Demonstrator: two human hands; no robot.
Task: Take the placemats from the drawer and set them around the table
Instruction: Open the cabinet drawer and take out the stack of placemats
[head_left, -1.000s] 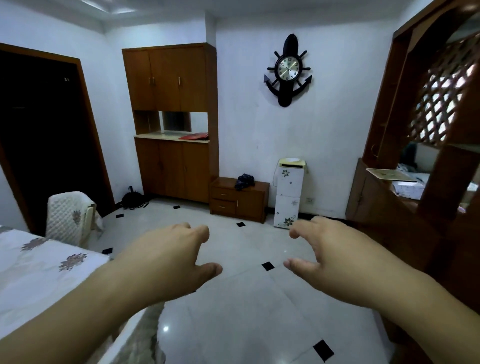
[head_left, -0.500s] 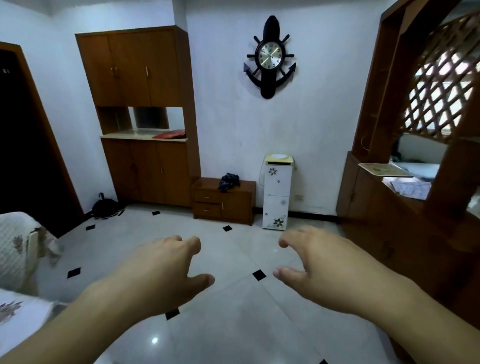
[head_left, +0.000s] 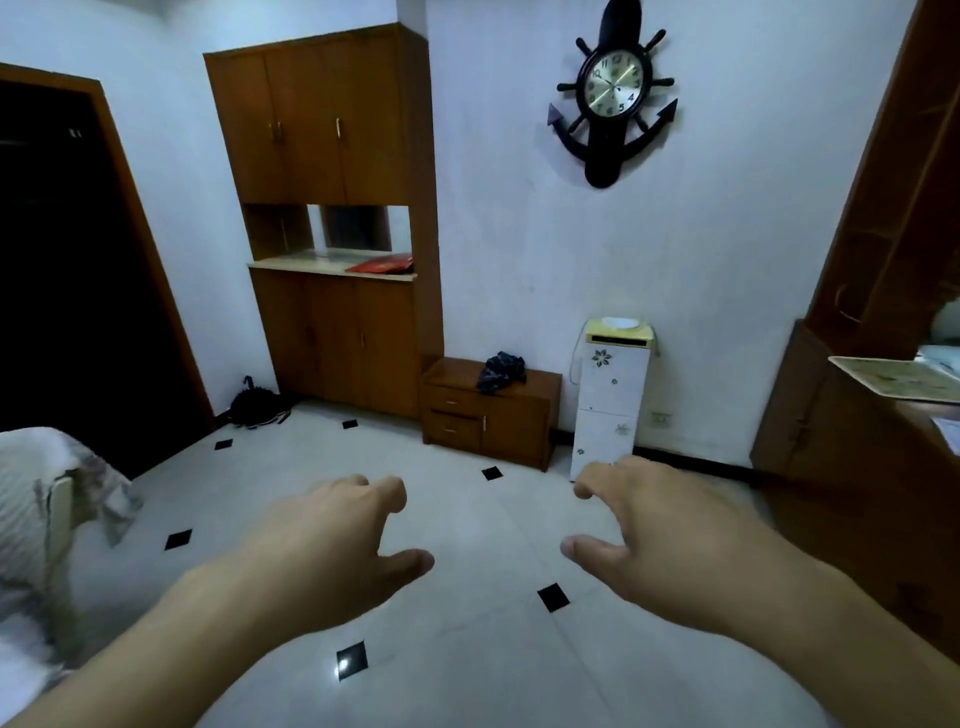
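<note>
Open tiled floor ahead, clear path to low drawer cabinet; covered chair left, wooden partition right.

The left hand and right hand are bare. Both forearms are bare as far as they show.

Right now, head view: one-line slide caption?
Left hand and right hand held out empty over tiled floor, drawer cabinet ahead.

We look from one head camera, wide-angle, facing forward and down. Near lens: left hand, right hand; floor below; wall clock far ahead.
</note>
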